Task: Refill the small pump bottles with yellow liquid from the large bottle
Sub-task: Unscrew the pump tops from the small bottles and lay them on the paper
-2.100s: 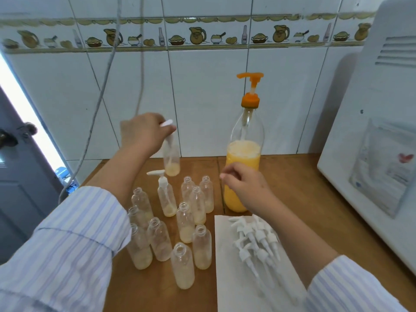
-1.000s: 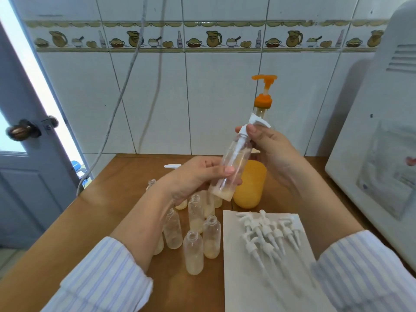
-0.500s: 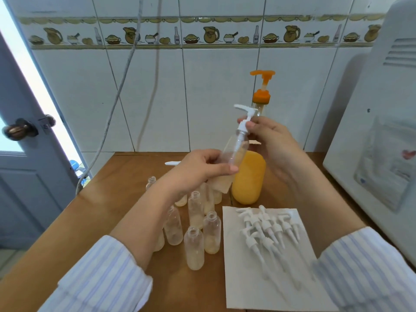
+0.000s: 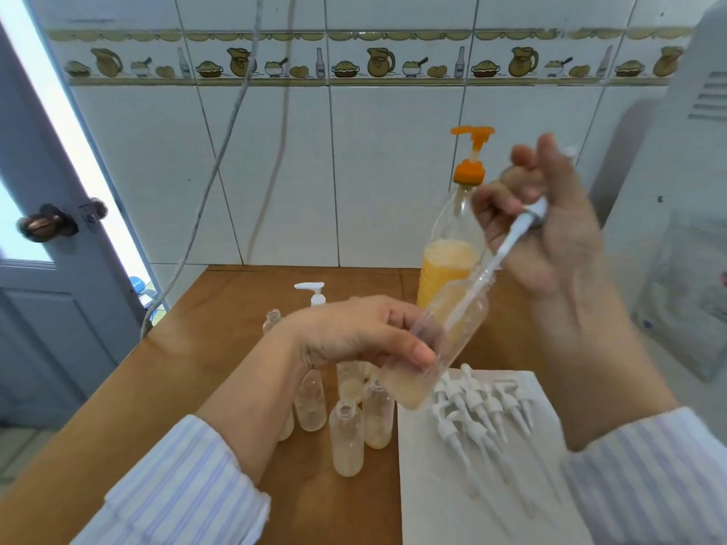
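Small clear pump bottle held tilted above the wooden table, its base toward the viewer and its neck angled up to the right. Left hand grips the bottle's lower half, fingers and thumb curled round it. Right hand, blurred, holds the white pump head just above the neck; the pump's dip tube runs down inside the bottle. A little pale yellow liquid sits at the bottle's low end; rest is see-through.

Large bottle w/ orange pump stands behind the hands, approx. half full of yellow liquid. Open small bottles stand below the left hand, one capped bottle behind them. Spare white pumps lie on a white sheet at right.
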